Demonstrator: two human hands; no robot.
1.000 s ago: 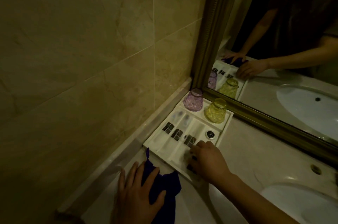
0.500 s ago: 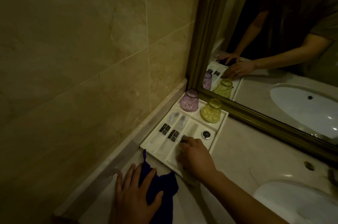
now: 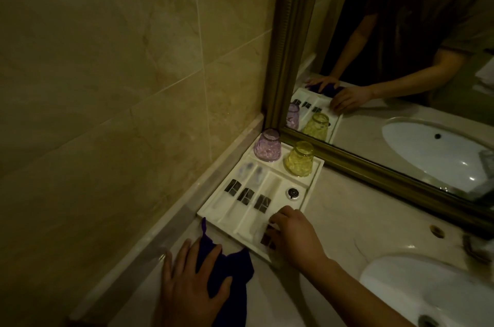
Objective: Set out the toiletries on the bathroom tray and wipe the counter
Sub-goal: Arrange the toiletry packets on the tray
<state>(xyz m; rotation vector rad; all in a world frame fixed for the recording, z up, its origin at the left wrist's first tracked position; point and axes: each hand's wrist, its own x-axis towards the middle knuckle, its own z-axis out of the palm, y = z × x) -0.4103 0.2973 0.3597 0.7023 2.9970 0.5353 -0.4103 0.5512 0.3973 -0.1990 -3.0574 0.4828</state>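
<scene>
A white compartment tray [image 3: 312,179] sits in the counter corner against the wall and mirror. Three clear toiletry packets with dark labels [image 3: 247,196] lie side by side in its slots, and a small round cap [image 3: 293,192] sits in the right slot. A purple glass [image 3: 267,145] and a yellow glass [image 3: 299,159] stand upside down at the tray's far end. My right hand [image 3: 294,236] rests on the tray's near right slot, fingers on a fourth dark-labelled packet [image 3: 267,240]. My left hand [image 3: 191,286] lies flat on a dark blue cloth [image 3: 235,270] on the counter.
A white sink basin [image 3: 427,292] is sunk into the marble counter [image 3: 347,219] at the right. A gold-framed mirror [image 3: 361,163] runs along the back, showing the person's arms. Beige tiled wall [image 3: 120,86] closes the left side.
My right hand slid forward to the labels in the middle of the tray, then drew back to the near right slot onto a packet. The left hand stayed on the cloth.
</scene>
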